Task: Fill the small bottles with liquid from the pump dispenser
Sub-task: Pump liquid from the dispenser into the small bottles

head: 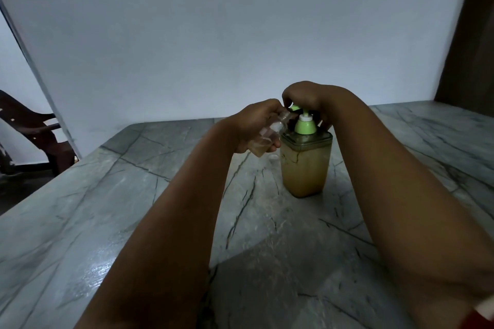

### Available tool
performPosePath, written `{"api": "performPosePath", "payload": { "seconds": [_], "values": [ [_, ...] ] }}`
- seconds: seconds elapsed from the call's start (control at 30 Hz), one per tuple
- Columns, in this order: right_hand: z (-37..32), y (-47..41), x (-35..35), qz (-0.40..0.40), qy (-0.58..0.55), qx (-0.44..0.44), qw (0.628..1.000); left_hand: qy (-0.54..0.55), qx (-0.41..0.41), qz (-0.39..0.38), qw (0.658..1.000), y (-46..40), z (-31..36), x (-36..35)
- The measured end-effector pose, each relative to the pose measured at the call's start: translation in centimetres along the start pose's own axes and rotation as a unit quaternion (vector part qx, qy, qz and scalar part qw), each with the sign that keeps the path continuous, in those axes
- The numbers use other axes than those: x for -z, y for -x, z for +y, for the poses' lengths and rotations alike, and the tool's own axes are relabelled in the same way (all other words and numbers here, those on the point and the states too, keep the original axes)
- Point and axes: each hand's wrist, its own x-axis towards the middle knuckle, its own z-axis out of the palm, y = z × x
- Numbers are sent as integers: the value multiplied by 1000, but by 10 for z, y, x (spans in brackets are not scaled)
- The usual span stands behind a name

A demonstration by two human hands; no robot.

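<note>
Forearms, both bare, reach over a grey marble-pattern tabletop. Left hand: fingers curled around small clear bottle, tilted so its mouth meets the spout. Right hand: fingers curled over green pump head, apparently pressing. Pump dispenser: upright, amber liquid. Small white object, possibly a cap, beside it.

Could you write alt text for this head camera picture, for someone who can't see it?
A person's left hand holds a small clear plastic bottle tilted, its mouth at the spout of a green-topped pump dispenser of tan liquid, while the right hand rests on the pump head. The dispenser stands on a grey marbled table before a pale wall.
</note>
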Motion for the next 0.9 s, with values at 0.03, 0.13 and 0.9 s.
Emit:
{"api": "performPosePath", "payload": {
  "seconds": [0.03,0.13,0.9],
  "values": [
    [1,-1,-1,-2,15,4,1000,0,0,1,1000,0,0,0],
    [2,-2,-3,-17,75,18,997,-3,4,4,1000,1,0,0],
    [-1,6,-1,7,101,26,995,-5,5,3,1000,1,2,-2]
  ]
}}
